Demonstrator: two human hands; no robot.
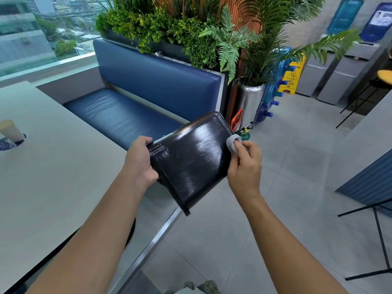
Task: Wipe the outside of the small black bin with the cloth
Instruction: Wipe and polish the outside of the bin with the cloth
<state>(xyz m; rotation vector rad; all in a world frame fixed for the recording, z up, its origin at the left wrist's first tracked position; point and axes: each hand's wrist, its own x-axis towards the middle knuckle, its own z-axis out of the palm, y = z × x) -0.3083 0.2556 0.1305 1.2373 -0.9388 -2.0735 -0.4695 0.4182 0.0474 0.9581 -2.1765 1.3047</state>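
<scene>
Now glossy black bin, L hand gripping; R hand w/ grey cloth.

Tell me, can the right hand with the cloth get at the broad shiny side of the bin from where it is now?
Probably yes. The right hand presses the cloth on the bin at its right edge, and the broad side faces up, uncovered; the left hand grips only the opposite edge.

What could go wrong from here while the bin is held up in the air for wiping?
1. The left hand alone grips the small black bin by one edge, off the table; pressure from wiping could twist it loose and drop it on the floor.
2. The right hand holds only a small wad of grey cloth at the bin's far edge, so it may slip off the glossy surface and leave streaks.
</scene>
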